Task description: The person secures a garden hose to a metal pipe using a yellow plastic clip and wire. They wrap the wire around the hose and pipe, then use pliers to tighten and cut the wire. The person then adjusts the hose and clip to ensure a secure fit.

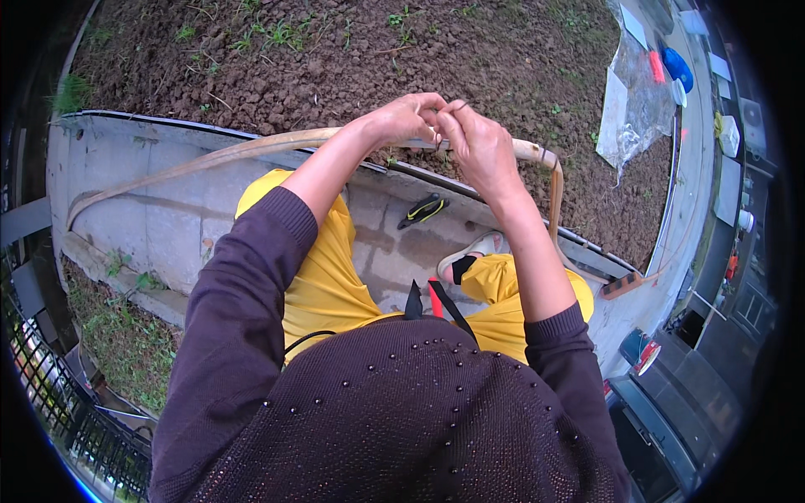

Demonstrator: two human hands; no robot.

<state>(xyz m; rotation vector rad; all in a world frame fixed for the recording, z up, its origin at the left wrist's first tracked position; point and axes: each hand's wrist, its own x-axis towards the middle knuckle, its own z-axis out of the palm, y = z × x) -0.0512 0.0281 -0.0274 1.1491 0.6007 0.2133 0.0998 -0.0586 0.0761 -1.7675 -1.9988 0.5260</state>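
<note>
Head view | left hand and right hand pinching a thin strand by the hose | pliers (black-and-yellow!) on the paving

Dark-knit-sleeved left arm and matching right arm reached forward, wrists bare, bare left hand slanting inward with fingers curled, bare right hand close beside it, fingers bent, fingertips nearly meeting.

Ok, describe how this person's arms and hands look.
The left sleeve and right sleeve are dark purplish brown, ending in ribbed cuffs that leave the forearms bare. The left hand and right hand wear no gloves, and no watch or bracelet shows on either wrist.
</note>
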